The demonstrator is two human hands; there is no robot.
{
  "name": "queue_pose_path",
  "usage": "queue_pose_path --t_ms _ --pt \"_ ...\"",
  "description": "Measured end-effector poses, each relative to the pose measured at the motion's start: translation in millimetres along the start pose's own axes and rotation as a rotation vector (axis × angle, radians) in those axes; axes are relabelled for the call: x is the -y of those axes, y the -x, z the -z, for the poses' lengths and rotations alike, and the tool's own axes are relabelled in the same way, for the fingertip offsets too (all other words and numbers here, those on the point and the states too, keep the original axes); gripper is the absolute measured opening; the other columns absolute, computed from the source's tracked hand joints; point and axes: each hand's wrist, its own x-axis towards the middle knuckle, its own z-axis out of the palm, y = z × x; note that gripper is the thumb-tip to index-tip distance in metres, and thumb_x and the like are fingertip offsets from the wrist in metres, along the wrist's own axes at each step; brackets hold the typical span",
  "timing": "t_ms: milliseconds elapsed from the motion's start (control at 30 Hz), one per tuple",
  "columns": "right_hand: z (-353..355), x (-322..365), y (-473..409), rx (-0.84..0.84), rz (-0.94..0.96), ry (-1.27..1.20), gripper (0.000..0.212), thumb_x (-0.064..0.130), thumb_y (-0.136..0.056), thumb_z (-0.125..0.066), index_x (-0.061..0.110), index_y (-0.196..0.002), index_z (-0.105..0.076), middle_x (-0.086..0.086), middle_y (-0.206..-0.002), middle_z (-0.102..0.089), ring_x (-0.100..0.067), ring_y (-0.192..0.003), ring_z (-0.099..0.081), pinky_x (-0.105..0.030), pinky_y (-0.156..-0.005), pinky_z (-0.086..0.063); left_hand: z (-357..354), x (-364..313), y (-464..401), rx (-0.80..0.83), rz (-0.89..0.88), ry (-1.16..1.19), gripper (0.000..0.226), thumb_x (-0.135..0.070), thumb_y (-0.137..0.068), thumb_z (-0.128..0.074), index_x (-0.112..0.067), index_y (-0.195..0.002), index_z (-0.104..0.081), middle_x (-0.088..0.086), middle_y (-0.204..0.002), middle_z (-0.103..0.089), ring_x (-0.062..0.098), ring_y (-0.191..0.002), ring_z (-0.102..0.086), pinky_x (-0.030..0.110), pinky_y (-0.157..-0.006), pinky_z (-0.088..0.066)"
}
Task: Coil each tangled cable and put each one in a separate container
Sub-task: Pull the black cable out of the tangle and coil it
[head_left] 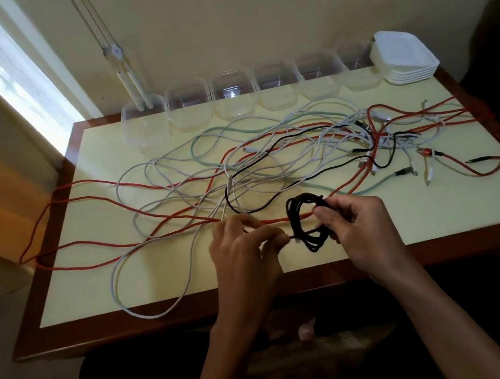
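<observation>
A black cable wound into a small coil (308, 222) hangs just above the table's front edge. My right hand (358, 230) grips the coil's right side. My left hand (245, 249) pinches the cable's free end at the coil's left side. A tangle of red (82, 184), white (150, 312), mint green (215, 130) and black (257, 161) cables sprawls across the cream tabletop behind the hands. Several clear plastic containers (189, 110) stand in a row along the far edge, all without cables.
A stack of white lids (405, 60) sits at the back right corner. The table (445, 216) has a dark wooden rim. Red cable loops hang over its left and right edges. A window lies to the left, a wall behind.
</observation>
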Motion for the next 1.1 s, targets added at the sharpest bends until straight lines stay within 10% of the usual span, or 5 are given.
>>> queue_pose_path --t_ms 267,433,633,800,1100 --pt "-10 7 15 0.014 0.131 -0.017 0.013 0.02 -0.094 -0.062 0.026 -0.098 -0.072 0.011 -0.076 -0.071 -0.008 -0.08 -0.069 -0.029 -0.069 -0.058 8 -10 3 0.107 0.347 0.587 0.019 -0.006 -0.091 -0.062 -0.02 -0.095 -0.076 -0.009 -0.081 -0.075 0.006 -0.076 -0.069 0.013 -0.064 -0.049" --pt "-16 2 19 0.055 0.19 0.038 0.014 0.015 -0.093 -0.065 0.019 -0.103 -0.074 0.015 -0.089 -0.073 0.0 -0.086 -0.068 -0.02 -0.072 -0.057 9 -6 5 0.363 0.495 0.833 0.032 -0.034 -0.096 -0.053 -0.01 -0.099 -0.075 0.005 -0.092 -0.076 0.019 -0.091 -0.072 0.031 -0.081 -0.053" --pt "-30 -4 20 0.016 0.016 -0.089 0.022 0.016 -0.091 -0.068 0.026 -0.106 -0.057 0.008 -0.086 -0.072 -0.001 -0.079 -0.07 -0.016 -0.063 -0.055 3 -5 3 0.366 0.591 0.77 0.019 -0.018 -0.091 -0.066 -0.014 -0.109 -0.064 0.005 -0.087 -0.076 0.017 -0.085 -0.074 0.04 -0.082 -0.058" --pt "-38 -19 16 -0.176 0.294 0.442 0.024 0.014 -0.083 -0.077 0.021 -0.102 -0.064 0.002 -0.097 -0.047 -0.013 -0.074 -0.055 -0.028 -0.055 -0.054 -1 -1 3 0.362 0.621 0.742 0.013 -0.017 -0.091 -0.065 -0.012 -0.102 -0.069 0.004 -0.087 -0.077 0.015 -0.084 -0.074 0.035 -0.078 -0.058" --pt "-44 -26 13 0.053 0.374 0.641 0.022 0.01 -0.088 -0.068 0.017 -0.109 -0.073 -0.001 -0.085 -0.05 -0.016 -0.075 -0.052 -0.024 -0.049 -0.049 -11 11 -8 0.349 0.581 0.561 0.013 -0.017 -0.093 -0.062 -0.014 -0.096 -0.075 0.001 -0.084 -0.074 0.012 -0.081 -0.071 0.03 -0.074 -0.059"
